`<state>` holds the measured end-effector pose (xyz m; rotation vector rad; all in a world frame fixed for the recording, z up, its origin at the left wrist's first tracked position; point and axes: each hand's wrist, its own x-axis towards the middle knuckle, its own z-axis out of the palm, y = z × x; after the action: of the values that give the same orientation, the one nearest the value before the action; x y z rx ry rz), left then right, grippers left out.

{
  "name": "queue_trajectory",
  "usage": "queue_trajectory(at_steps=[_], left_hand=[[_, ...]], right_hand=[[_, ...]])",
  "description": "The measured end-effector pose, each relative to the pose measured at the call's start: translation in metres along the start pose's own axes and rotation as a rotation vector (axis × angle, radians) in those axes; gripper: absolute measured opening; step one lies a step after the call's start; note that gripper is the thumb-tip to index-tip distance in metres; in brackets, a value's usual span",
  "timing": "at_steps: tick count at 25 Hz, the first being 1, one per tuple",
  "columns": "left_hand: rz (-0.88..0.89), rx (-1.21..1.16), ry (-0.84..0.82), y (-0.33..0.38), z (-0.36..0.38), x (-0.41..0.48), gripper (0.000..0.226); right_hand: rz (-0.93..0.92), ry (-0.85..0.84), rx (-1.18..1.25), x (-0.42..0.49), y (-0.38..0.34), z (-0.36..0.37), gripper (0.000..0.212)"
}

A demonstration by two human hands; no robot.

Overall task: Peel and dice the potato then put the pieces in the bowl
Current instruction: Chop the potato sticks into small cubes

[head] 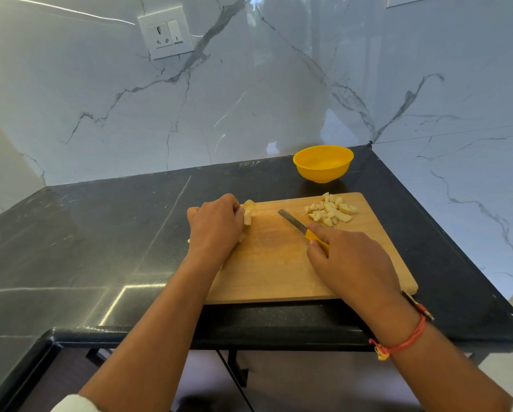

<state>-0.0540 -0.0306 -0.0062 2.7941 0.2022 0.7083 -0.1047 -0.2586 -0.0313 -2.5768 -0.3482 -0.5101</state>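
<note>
Watching from the head camera, I have the left hand point(215, 226) curled round the uncut potato point(248, 212) at the left edge of the board point(279, 278), the right hand point(350, 260) gripping the knife point(294, 223), and a rolling piece could bring the blade onto that holding hand.

Head-worn wide view looks forward and down, close over the cutting board point(279, 272).

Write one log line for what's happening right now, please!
step: dicing | left hand: holds remaining potato | right hand: grips knife | diced pieces: on board | bowl: looks empty
</note>
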Motion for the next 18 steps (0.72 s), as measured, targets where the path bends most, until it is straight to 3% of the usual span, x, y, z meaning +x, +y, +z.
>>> queue_trajectory(at_steps=[6, 11, 18], left_hand=[[0.131, -0.075, 0.093, 0.014, -0.005, -0.015, 0.012], [0.264, -0.056, -0.088, 0.033, 0.005, -0.028, 0.009], [0.236, -0.030, -0.209, 0.042, 0.011, -0.016, 0.035]], right_hand=[[0.030, 0.006, -0.004, 0.001, 0.000, 0.001, 0.043], [0.052, 0.034, -0.010, 0.002, 0.001, 0.003, 0.042], [0.071, 0.052, -0.046, 0.002, 0.001, 0.005, 0.043]])
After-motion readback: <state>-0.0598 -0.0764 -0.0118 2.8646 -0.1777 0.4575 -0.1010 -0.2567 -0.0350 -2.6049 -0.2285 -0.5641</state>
